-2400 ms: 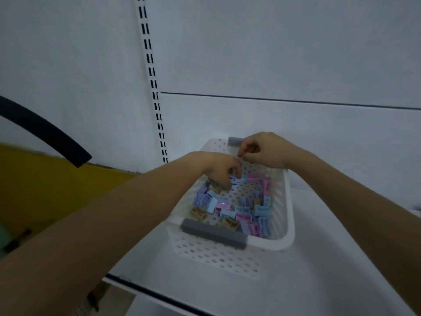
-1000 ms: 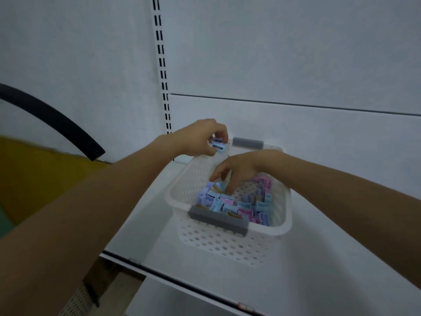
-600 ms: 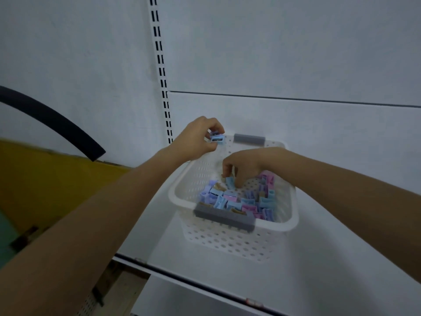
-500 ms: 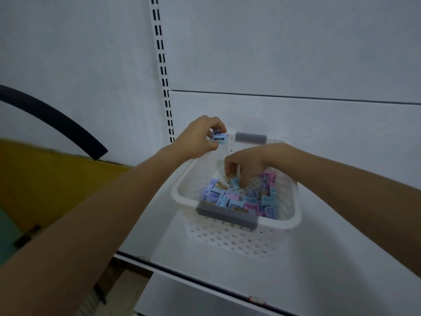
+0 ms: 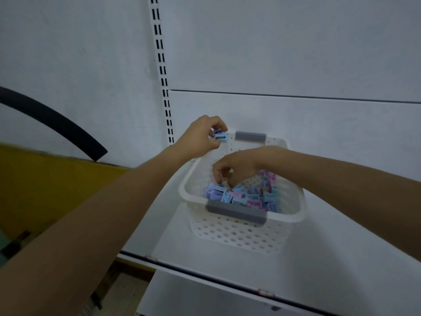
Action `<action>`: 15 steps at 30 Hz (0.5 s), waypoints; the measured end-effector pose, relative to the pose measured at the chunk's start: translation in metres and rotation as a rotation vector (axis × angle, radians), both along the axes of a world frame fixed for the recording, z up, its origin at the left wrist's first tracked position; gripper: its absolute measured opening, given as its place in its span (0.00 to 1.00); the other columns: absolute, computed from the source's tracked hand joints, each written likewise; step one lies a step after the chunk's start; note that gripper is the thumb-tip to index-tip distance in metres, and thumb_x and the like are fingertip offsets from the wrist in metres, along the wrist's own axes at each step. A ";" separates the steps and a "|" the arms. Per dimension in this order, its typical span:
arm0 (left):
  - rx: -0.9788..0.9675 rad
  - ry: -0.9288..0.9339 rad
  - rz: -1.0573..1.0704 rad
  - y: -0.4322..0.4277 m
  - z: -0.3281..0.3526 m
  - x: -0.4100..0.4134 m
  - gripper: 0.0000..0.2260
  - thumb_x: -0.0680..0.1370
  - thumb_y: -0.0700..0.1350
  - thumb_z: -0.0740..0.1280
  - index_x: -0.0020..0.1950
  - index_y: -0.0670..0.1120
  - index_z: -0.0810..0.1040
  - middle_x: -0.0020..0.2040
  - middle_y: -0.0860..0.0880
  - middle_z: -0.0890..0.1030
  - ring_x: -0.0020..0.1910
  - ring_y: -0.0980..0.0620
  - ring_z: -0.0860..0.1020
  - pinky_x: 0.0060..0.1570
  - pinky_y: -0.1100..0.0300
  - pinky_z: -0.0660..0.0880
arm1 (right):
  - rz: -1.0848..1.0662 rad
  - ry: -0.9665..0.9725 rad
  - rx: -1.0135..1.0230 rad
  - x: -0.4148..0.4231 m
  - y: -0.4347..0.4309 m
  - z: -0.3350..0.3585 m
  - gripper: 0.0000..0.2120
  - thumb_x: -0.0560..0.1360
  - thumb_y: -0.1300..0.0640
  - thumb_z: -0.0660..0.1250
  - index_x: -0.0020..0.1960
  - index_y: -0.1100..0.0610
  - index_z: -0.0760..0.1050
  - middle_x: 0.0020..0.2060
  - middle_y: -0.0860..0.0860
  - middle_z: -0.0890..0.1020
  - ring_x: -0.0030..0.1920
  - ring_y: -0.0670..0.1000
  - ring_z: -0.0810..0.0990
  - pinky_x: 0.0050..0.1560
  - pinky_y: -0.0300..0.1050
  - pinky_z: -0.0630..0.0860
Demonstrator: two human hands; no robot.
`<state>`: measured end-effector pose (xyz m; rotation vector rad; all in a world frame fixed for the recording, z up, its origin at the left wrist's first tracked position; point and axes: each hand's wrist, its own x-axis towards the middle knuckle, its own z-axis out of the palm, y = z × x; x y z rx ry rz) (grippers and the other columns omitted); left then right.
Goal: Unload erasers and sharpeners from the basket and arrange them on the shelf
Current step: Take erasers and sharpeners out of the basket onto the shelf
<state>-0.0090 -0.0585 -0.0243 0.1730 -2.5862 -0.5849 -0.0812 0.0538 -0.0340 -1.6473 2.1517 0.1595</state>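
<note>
A white perforated basket (image 5: 237, 236) with grey handles stands on the white shelf (image 5: 319, 265). Several small blue, purple and pink sharpeners (image 5: 248, 197) lie heaped inside it. My left hand (image 5: 200, 139) is raised above the basket's far left corner and pinches a couple of blue sharpeners (image 5: 220, 136) between thumb and fingers. My right hand (image 5: 234, 167) reaches down into the basket, its curled fingertips among the pieces at the left side of the heap; whether it grips one is hidden.
A slotted white upright (image 5: 163, 71) runs up the back panel behind the basket. To the left are a yellow surface (image 5: 45, 190) and a black curved bar (image 5: 52, 122). The shelf's front edge (image 5: 205, 279) runs below the basket.
Since a second ago my left hand holds its sharpeners at about the same spot. My right hand has stayed in the basket and shifted slightly left over the heap.
</note>
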 end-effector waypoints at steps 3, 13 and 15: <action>-0.003 -0.011 0.001 0.000 0.000 0.000 0.12 0.73 0.36 0.68 0.56 0.44 0.76 0.56 0.43 0.75 0.48 0.52 0.73 0.48 0.66 0.69 | -0.075 0.020 0.001 -0.003 0.002 0.002 0.07 0.72 0.61 0.66 0.46 0.51 0.71 0.41 0.47 0.74 0.44 0.49 0.72 0.45 0.40 0.72; -0.013 0.000 -0.021 0.000 0.000 0.000 0.13 0.73 0.37 0.68 0.57 0.43 0.75 0.57 0.42 0.74 0.48 0.55 0.71 0.47 0.67 0.67 | -0.296 -0.167 0.157 -0.002 0.018 0.020 0.26 0.72 0.65 0.68 0.65 0.46 0.67 0.59 0.48 0.68 0.60 0.53 0.70 0.48 0.43 0.77; 0.009 0.016 -0.030 -0.002 -0.002 -0.001 0.13 0.73 0.36 0.67 0.57 0.42 0.75 0.57 0.42 0.75 0.47 0.55 0.71 0.47 0.67 0.67 | -0.284 -0.153 0.153 0.000 0.019 0.012 0.24 0.72 0.66 0.68 0.60 0.45 0.67 0.57 0.49 0.69 0.55 0.52 0.73 0.42 0.39 0.77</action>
